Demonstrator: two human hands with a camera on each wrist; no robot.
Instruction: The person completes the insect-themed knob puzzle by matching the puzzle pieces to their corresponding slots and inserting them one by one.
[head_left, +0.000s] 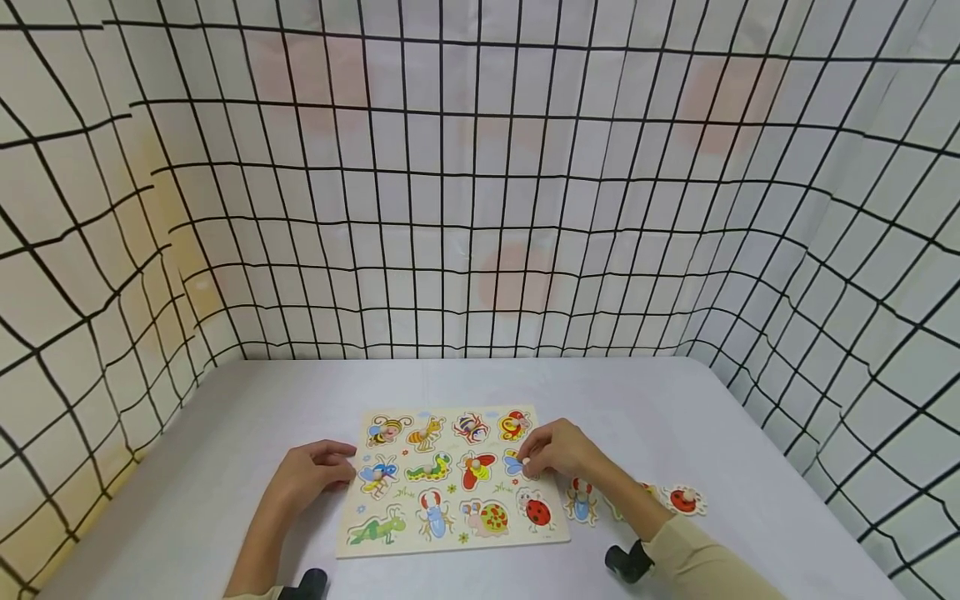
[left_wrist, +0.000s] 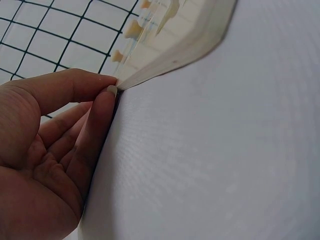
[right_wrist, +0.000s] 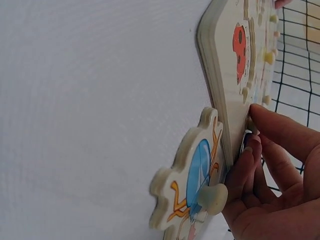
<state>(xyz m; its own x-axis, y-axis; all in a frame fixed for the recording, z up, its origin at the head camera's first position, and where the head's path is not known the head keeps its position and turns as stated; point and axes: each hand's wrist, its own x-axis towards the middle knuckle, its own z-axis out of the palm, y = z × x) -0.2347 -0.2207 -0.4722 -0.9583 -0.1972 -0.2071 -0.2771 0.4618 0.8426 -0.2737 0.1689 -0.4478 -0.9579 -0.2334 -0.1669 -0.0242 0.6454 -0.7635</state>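
Observation:
A wooden peg puzzle board with colourful insect pictures lies on the white table. At its left edge rests my left hand, with thumb and fingertips touching the side of the board. My right hand pinches the knob of a blue-winged insect puzzle piece at the right end of the middle row; the fingers hide much of this piece. Just off the board's right edge lies a blue beetle piece with a pale knob. The red ladybug picture in the bottom row shows no knob.
To the right of the board, a ladybug piece lies on the table, with other pieces partly hidden under my right forearm. Black grid netting stands around the back and sides of the table.

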